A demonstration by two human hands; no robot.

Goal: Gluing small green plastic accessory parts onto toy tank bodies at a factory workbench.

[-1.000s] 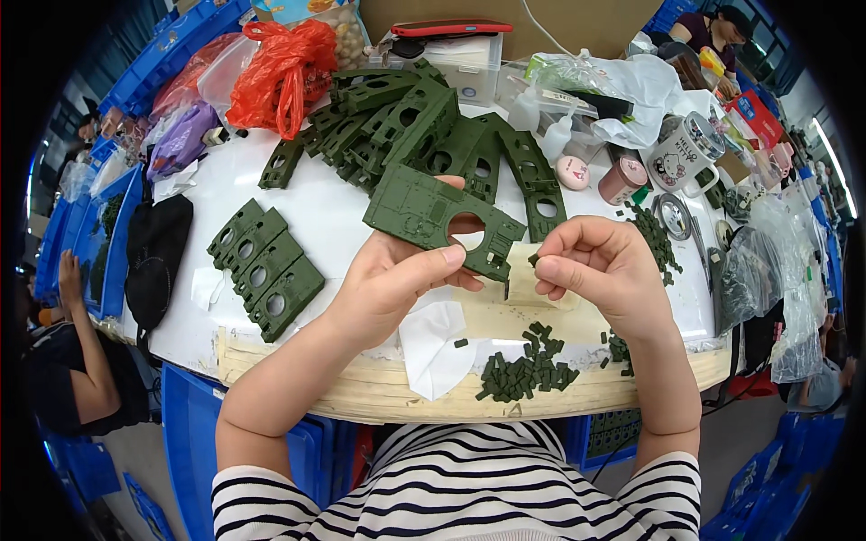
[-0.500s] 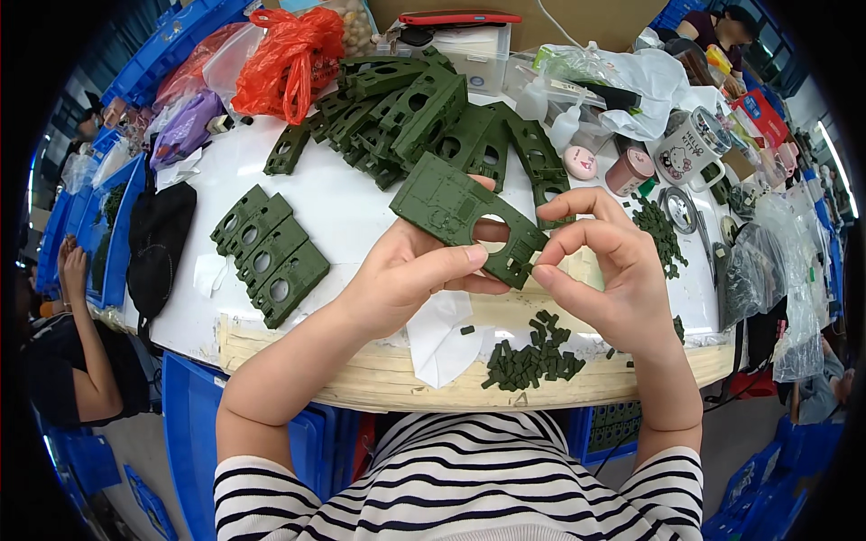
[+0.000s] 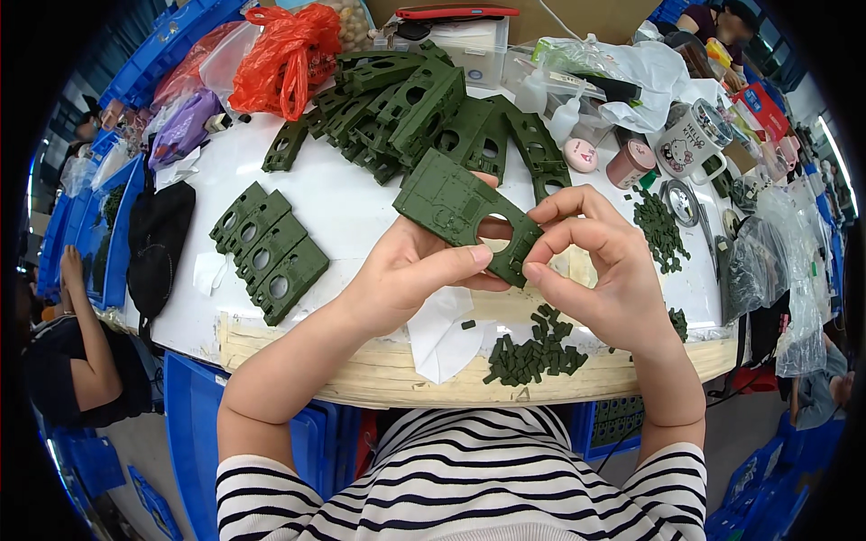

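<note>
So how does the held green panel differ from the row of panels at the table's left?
The held panel is raised in the left hand; the row of panels rests on the table. The held panel is one piece; the row of panels is several close together. All are dark green with a round opening.

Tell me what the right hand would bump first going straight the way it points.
Probably the green plate: the right hand is at its near end, perhaps touching, though depth is unclear.
</note>
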